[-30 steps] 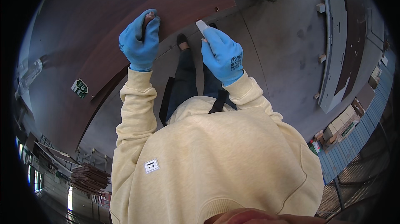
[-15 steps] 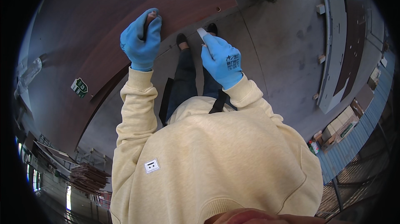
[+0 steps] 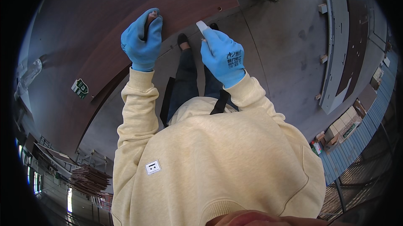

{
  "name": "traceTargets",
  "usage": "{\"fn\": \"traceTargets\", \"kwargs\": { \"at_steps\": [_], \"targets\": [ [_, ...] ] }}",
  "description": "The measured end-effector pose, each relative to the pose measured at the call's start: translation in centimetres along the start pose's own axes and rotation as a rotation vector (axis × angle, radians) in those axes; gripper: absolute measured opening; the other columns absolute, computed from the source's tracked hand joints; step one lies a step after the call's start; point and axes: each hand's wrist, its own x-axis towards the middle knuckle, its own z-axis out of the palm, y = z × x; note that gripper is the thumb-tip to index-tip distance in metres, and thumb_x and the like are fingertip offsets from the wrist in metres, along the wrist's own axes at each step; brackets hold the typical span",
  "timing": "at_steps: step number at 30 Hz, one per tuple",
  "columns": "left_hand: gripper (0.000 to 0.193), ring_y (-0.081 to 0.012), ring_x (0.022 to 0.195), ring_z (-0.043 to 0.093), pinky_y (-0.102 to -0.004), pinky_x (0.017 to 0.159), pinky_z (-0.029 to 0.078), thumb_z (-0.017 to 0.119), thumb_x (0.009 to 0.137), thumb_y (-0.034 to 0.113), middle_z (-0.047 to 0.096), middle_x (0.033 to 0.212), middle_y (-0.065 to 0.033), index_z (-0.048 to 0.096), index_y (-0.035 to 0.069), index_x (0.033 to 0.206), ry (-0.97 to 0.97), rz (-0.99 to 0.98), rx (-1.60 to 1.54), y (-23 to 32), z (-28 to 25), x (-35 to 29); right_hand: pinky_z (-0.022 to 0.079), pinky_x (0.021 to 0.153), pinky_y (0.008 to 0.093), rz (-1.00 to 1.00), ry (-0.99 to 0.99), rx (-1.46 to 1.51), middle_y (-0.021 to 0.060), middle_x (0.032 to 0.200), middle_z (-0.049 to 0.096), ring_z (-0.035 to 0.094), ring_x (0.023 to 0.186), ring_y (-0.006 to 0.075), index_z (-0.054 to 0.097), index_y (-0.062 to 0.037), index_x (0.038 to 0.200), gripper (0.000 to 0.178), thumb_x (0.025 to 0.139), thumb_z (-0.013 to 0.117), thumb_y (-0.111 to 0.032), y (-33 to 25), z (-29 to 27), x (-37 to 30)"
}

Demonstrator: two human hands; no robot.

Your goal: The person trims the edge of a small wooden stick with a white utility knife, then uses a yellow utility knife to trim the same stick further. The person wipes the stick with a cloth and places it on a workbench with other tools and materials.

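Observation:
My left hand (image 3: 142, 43), in a blue glove, is closed above the dark red-brown wood panel (image 3: 184, 5). Between its thumb and fingers shows a small brown piece (image 3: 152, 16), mostly hidden, so its kind is unclear. To the right, my right hand (image 3: 222, 53) wears a matching glove and is closed on a flat, pale, blade-like strip (image 3: 202, 26). The strip's rounded end sticks out past the fingers, toward the panel's near edge; its other end is inside the hand. The two hands are apart.
Round holes mark the panel near its right end (image 3: 219, 9). A green-and-white label (image 3: 79, 88) is on its left part. Boards (image 3: 350, 49) rest on blocks at the right. Boxes (image 3: 342, 127) stand beyond them, and stacked brown boards (image 3: 89, 180) lie at lower left.
My right hand has shifted slightly up and left and turned a little, bringing the pale strip's end closer to the panel edge. My left hand has hardly moved.

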Motion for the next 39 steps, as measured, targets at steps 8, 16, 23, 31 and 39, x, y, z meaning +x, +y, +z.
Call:
{"fn": "traceTargets", "kwargs": {
  "at_steps": [8, 16, 23, 31, 39],
  "targets": [
    [0.018, -0.0194, 0.089, 0.080, -0.0317, 0.082, 0.066, 0.076, 0.098, 0.005, 0.081, 0.107, -0.0125, 0.077, -0.002, 0.115, -0.001, -0.006, 0.009, 0.2, 0.0, 0.0, 0.059, 0.057, 0.0350, -0.042, 0.089, -0.023, 0.0096, 0.099, 0.076, 0.073, 0.070, 0.0256, 0.072, -0.0061, 0.132, 0.040, 0.093, 0.072, -0.017, 1.6, -0.3, -0.9],
    [0.018, -0.0192, 0.089, 0.080, -0.0311, 0.083, 0.066, 0.076, 0.098, 0.005, 0.081, 0.106, -0.0123, 0.077, -0.002, 0.115, -0.004, -0.010, 0.016, 0.4, -0.1, 0.2, 0.059, 0.060, 0.0345, -0.015, 0.105, 0.010, 0.0121, 0.095, 0.077, 0.074, 0.070, 0.0266, 0.070, -0.0071, 0.136, 0.043, 0.094, 0.070, -0.014, 1.9, -0.7, 0.8],
    [0.017, -0.0192, 0.090, 0.080, -0.0313, 0.083, 0.066, 0.076, 0.098, 0.004, 0.081, 0.106, -0.0118, 0.077, -0.002, 0.114, -0.007, -0.025, 0.005, 0.5, -0.1, 0.1, 0.058, 0.058, 0.0364, 0.042, 0.003, 0.003, 0.0121, 0.093, 0.076, 0.072, 0.067, 0.0272, 0.071, -0.0063, 0.135, 0.041, 0.094, 0.070, -0.013, 3.0, -0.3, -0.8],
    [0.017, -0.0191, 0.089, 0.080, -0.0317, 0.083, 0.066, 0.075, 0.099, 0.003, 0.081, 0.105, -0.0116, 0.078, -0.002, 0.115, 0.003, -0.008, -0.003, 0.4, 0.1, 0.1, 0.057, 0.064, 0.0374, 0.052, 0.040, 0.078, 0.0142, 0.094, 0.075, 0.071, 0.075, 0.0294, 0.075, -0.0048, 0.121, 0.030, 0.091, 0.072, -0.007, 1.4, -0.9, -0.8],
    [0.018, -0.0189, 0.089, 0.080, -0.0319, 0.082, 0.067, 0.075, 0.099, 0.004, 0.081, 0.106, -0.0119, 0.078, -0.002, 0.115, 0.001, 0.004, 0.004, 0.6, 0.0, 0.3, 0.055, 0.059, 0.0362, 0.036, -0.022, 0.028, 0.0115, 0.087, 0.072, 0.069, 0.069, 0.0273, 0.074, -0.0065, 0.124, 0.034, 0.091, 0.073, -0.010, -0.5, -0.8, 0.8]
  ]
}}
